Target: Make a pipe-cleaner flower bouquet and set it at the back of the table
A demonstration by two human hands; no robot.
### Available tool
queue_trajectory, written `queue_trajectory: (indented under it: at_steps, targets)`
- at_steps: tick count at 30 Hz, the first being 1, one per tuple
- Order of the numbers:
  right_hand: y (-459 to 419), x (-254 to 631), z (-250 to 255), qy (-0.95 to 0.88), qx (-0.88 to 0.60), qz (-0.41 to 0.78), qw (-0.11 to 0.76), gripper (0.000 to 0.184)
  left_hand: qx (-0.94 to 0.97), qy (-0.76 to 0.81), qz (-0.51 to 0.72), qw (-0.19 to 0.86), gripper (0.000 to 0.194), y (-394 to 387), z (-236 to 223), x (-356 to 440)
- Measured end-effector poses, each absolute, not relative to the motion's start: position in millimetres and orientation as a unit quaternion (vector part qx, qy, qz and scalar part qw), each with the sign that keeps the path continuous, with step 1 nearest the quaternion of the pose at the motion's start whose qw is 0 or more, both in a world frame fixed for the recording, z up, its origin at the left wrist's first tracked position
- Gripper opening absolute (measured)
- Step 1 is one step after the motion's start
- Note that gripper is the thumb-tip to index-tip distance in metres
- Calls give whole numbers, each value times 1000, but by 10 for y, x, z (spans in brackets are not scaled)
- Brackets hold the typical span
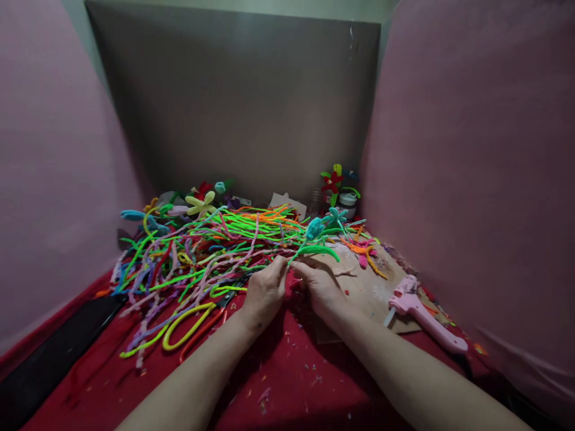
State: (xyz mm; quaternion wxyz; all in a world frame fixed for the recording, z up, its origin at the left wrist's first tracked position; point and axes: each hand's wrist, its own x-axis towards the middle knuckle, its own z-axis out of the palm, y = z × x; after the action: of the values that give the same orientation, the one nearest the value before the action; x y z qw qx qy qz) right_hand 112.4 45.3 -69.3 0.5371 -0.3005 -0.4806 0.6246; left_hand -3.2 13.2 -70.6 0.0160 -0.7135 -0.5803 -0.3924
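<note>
At the frame's center, your left hand (268, 286) and right hand (321, 287) pinch the green stem of a blue flower (315, 228), apparently made from pipe cleaners.

The surface (278, 383) wears matt red cloth. Right of it, the glue gun (417, 311) looks smooth pink plastic; the stems (215, 251) are fuzzy and matt; the board (372, 293) is brown cardboard, stained.

Head-worn view, forward and down.
</note>
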Motion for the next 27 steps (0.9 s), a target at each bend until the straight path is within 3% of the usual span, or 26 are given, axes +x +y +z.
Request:
queue_trajectory:
  at_steps: [4, 10, 13, 15, 22, 27]
  targets:
    - [424, 1160, -659, -559, -246, 584, 535, 15, -681, -567, -459, -62, 16, 151, -668, -35]
    - [435, 1161, -618, -523, -253, 602, 547, 15, -564, -519, -544, -341, 16, 158, -582, 16]
    - [484, 1148, -669, -497, -257, 609, 562, 16, -538, -505, -537, -409, 19, 145, -556, 25]
    - [506, 1145, -701, -492, -262, 606, 568, 17, -559, -512, -533, -375, 18, 133, -563, 20]
    - [484, 1138, -694, -485, -269, 603, 573, 18, -696, -532, -479, -63, 8, 121, -646, -1]
    - [436, 1142, -632, -542, -270, 566, 560, 15, -696, -537, -473, -63, 15, 110, -626, -20]
